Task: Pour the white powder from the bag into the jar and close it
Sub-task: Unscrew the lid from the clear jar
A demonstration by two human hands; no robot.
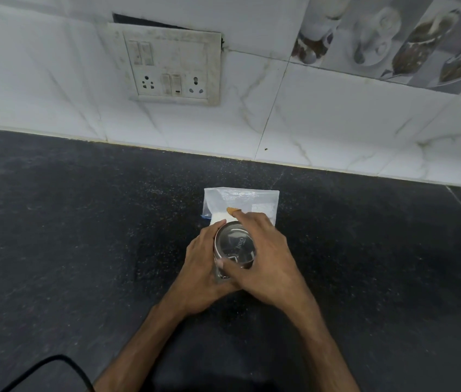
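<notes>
While both hands grip it, the jar stands on the counter near the middle of the view.

Jar: clear glass jar [221,274], round, upright on the dark counter; only a sliver of its wall shows between the fingers, contents cannot be told.
Lid: round shiny metal lid [233,244], flat on top, faint embossed mark at centre; sits on the jar mouth.
Left hand: left hand [199,263] wrapped around the jar body from the left side, fingers curled on the glass.
Right hand: right hand [263,258] grasping the lid from the right, thumb on the near rim, fingers over the far rim.
Bag: flat, clear plastic bag with white powder [240,203], rectangular, lying just behind the jar; thin blue strip at its left edge; powder gathered at the near end, partly hidden by the right fingers.
Counter: black speckled stone counter [82,236], matte, grainy.
Wall: white marble-patterned glossy tiles [336,123]; grimy white switch and socket plate [171,66] set in them.
Cable: black cable [40,366] curving at the lower left edge.
</notes>
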